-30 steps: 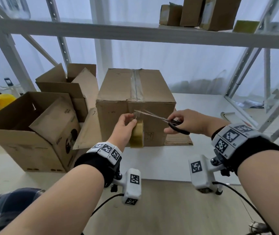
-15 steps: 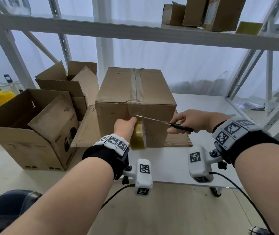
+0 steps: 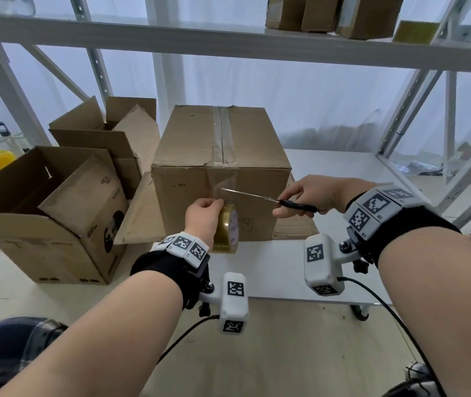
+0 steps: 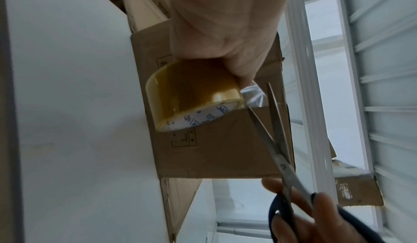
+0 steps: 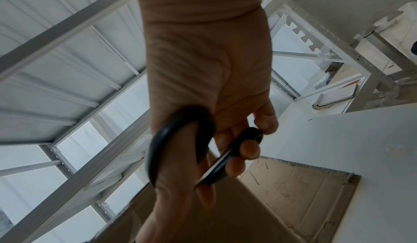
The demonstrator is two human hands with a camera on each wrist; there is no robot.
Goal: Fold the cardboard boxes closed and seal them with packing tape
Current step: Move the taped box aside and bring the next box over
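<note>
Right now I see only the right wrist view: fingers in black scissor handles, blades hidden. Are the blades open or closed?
Observer: Open. In the left wrist view the scissors are spread, tips beside the tape strip that runs off the roll.
Operator: What holds that roll?
Observer: The left hand grips the tape roll in front of the box's near face.
Operator: Is the box top closed?
Observer: Yes, the box has its flaps down, with tape along the centre seam.

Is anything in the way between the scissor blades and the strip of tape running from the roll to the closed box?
Nothing visible. The scissors in the right hand are open around the tape strip, just above the tape roll held by the left hand.
</note>
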